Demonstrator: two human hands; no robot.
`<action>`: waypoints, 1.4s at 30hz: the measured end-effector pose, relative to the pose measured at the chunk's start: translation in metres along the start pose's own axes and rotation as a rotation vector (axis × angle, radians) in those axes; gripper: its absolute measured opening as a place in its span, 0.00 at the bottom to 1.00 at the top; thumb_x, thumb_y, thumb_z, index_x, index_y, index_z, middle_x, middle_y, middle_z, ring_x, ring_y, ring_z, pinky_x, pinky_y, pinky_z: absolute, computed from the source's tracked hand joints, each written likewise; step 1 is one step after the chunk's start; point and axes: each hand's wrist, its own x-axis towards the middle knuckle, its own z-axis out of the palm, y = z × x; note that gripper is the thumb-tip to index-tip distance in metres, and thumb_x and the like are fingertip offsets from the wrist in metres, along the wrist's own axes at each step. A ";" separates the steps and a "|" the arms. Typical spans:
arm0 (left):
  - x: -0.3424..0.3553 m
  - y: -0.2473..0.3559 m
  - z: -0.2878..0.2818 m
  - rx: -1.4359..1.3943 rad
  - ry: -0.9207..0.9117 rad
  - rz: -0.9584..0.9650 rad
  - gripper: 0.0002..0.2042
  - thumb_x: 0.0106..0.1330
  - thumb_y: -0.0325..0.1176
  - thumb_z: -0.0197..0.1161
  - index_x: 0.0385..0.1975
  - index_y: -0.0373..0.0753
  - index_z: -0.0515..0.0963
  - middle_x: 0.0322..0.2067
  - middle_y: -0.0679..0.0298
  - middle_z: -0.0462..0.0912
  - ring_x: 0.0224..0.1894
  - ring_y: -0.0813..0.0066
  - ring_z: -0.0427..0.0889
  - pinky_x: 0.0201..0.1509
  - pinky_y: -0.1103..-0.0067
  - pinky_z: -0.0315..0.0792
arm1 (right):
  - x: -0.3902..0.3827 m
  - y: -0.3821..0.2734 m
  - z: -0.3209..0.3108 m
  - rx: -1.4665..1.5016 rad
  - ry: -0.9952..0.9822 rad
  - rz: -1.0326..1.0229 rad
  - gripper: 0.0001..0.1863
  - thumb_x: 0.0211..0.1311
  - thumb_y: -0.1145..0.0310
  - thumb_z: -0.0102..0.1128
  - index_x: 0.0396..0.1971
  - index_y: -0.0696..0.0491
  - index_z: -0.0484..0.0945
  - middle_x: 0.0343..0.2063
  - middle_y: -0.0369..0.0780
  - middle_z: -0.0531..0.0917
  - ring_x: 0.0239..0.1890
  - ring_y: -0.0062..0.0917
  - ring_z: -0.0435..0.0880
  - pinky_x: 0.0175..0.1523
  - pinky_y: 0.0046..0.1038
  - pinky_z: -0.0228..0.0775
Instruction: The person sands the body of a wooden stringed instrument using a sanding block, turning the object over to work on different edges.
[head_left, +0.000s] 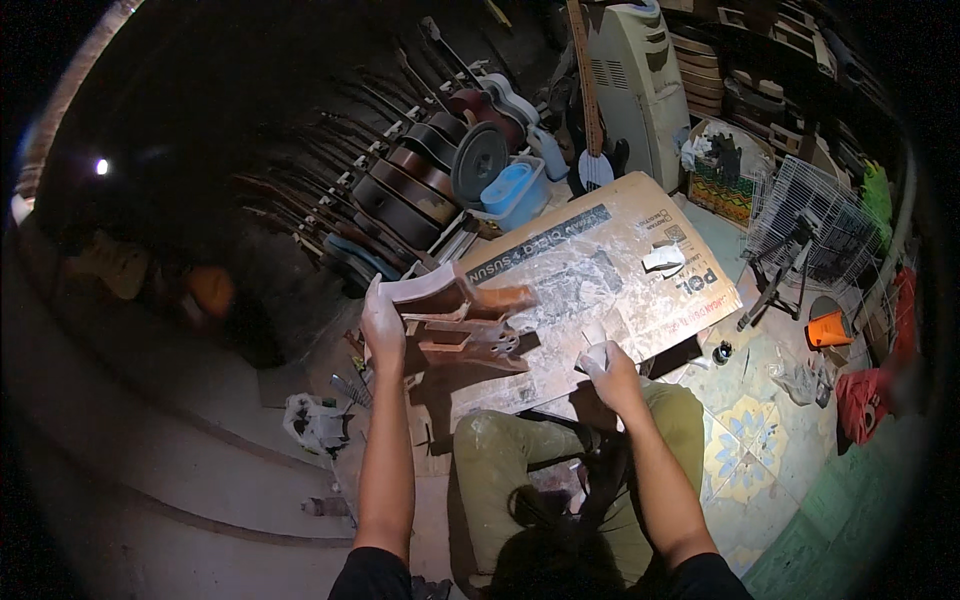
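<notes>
My left hand (383, 325), dusted white, grips the outer edge of a brown wooden electric guitar body (445, 352). The body is held tilted over a dusty cardboard sheet (640, 205), with its routed cavities and a round pierced spot showing. Over the sheet's near edge, my right hand (610, 372) has its fingers pinched around a small flat pale piece (593, 333); its kind is not clear. That hand is apart from the guitar body. A crumpled whitish scrap (663, 260) lies on the right part of the cardboard.
Beyond the cardboard stands a row of guitars (410, 185), beside a round grey lid (478, 165) and a light-blue tub (522, 195). At right are a wire rack (815, 225), an orange object (828, 328) and a red bag (865, 402). A plastic bag (316, 424) lies left.
</notes>
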 end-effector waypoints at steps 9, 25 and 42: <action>-0.014 0.028 0.022 0.136 0.071 0.096 0.29 0.54 0.42 0.78 0.51 0.32 0.75 0.44 0.52 0.81 0.44 0.60 0.82 0.52 0.70 0.74 | -0.002 0.003 -0.002 0.028 -0.044 -0.031 0.19 0.60 0.60 0.67 0.39 0.62 0.76 0.36 0.57 0.83 0.41 0.53 0.83 0.47 0.43 0.74; -0.021 0.047 0.018 0.119 -0.198 0.187 0.43 0.50 0.47 0.79 0.63 0.36 0.64 0.52 0.50 0.79 0.51 0.61 0.81 0.58 0.68 0.72 | -0.003 0.004 -0.004 -0.034 -0.052 -0.048 0.19 0.60 0.60 0.67 0.38 0.62 0.76 0.35 0.57 0.82 0.41 0.54 0.82 0.47 0.45 0.73; -0.026 0.068 0.001 0.245 -0.282 0.172 0.27 0.65 0.38 0.65 0.63 0.39 0.68 0.50 0.47 0.82 0.53 0.53 0.83 0.57 0.68 0.73 | -0.003 0.008 -0.004 -0.041 -0.051 -0.029 0.20 0.60 0.59 0.67 0.39 0.62 0.77 0.36 0.57 0.83 0.42 0.53 0.82 0.48 0.45 0.73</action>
